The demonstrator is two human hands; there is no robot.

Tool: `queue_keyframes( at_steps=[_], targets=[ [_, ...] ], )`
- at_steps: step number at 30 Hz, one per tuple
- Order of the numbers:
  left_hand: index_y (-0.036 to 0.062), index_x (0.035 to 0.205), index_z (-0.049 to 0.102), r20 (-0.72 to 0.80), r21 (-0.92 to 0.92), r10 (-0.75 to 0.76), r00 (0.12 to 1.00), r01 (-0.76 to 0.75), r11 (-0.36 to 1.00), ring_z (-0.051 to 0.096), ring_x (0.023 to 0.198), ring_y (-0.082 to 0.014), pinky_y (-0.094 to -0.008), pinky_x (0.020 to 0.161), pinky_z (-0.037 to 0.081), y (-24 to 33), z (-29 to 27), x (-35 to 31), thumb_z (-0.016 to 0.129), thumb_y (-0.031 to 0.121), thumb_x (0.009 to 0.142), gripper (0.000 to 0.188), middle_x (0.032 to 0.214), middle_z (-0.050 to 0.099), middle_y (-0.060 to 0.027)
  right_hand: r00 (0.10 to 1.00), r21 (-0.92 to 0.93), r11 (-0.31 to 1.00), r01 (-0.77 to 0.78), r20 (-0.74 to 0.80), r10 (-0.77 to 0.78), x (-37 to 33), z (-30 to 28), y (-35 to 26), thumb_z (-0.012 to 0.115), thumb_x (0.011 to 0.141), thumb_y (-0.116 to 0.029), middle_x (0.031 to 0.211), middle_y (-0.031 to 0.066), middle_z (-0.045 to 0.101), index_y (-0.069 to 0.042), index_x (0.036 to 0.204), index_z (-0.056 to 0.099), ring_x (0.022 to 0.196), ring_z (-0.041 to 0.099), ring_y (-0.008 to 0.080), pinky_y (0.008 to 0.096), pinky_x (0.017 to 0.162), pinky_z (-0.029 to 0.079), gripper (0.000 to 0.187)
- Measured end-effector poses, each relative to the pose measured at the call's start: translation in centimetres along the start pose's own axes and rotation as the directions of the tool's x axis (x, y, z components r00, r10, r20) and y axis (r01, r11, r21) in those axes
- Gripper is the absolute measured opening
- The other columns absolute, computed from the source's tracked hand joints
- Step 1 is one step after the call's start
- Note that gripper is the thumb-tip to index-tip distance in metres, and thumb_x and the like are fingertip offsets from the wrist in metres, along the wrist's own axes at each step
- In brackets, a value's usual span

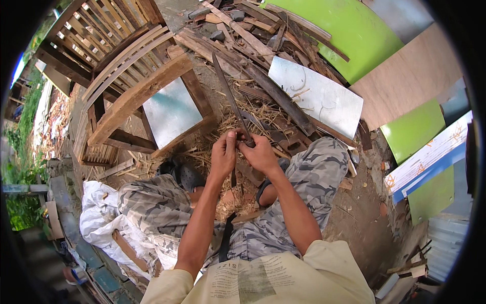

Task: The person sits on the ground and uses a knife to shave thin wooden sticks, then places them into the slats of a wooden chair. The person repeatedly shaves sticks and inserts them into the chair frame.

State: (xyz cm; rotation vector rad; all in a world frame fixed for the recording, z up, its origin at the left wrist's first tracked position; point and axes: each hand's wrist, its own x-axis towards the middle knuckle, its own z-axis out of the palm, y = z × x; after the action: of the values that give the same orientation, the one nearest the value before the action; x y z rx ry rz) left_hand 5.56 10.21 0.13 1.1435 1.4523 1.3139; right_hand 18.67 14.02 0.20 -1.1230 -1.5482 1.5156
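Seated low, knees in camouflage trousers [314, 172] spread to either side, both hands meeting out in front over the ground. Left hand [224, 154] and right hand [260, 152] pressed close together, touching, at the near end of a long dark blade [230, 96]. Fingers [230, 139] of the left curled shut around the near end of the blade; fingers of the right closed on the same end from the other side, thumb on top. Long axis of the blade running from the hands up and away, leaning slightly to the left, tip pointing toward the far pile of scrap wood [263, 25]. Blade thin, straight, raised above the litter rather than lying in it.

Under and around the hands: dry straw-coloured shavings [253, 114] strewn over bare earth, with dark splintered laths crossing them. Just right of the blade, a dark plank [281, 99] lying diagonally, and beyond it a pale grey metal sheet [316, 93]. Left of the blade, a slatted wooden frame [126, 76] tipped on its side, a second grey sheet [169, 114] leaning inside it. Dark sandal [187, 175] by the left knee. White sack [101, 218] at the left hip. Green panels [354, 30] and a brown board [410, 76] at the far right, well apart from the hands.
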Motion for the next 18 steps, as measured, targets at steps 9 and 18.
queue_keyframes(
  at_steps=[9,18],
  targets=[
    [0.0003,0.112,0.054,-0.425,-0.072,0.104,0.899,-0.148,0.986,0.055,0.091,-0.0166,-0.0332,0.088,0.044,-1.1,-0.1,-2.2,0.029,0.033,0.110,0.041,0.092,0.055,-0.0074,0.975,-0.205,0.977,-0.066,-0.223,0.019,-1.7,-1.8,0.1,0.072,0.089,-0.027,0.060,0.0046,0.057,0.000,0.092,0.068,0.054,0.049,0.0114,0.0304,0.052,0.040,0.028],
    [0.0045,0.105,0.046,-0.544,-0.246,0.088,0.835,-0.259,0.934,0.045,0.093,-0.0183,-0.0361,0.093,0.039,-6.2,-1.1,-3.7,0.030,0.029,0.108,0.029,0.097,0.046,-0.0077,0.943,-0.268,0.917,-0.294,-0.237,0.233,-2.9,-1.6,2.2,0.069,0.087,-0.033,0.064,0.0160,0.063,0.001,0.087,0.067,0.064,0.064,0.0339,0.0425,0.063,0.048,0.034]
  ],
)
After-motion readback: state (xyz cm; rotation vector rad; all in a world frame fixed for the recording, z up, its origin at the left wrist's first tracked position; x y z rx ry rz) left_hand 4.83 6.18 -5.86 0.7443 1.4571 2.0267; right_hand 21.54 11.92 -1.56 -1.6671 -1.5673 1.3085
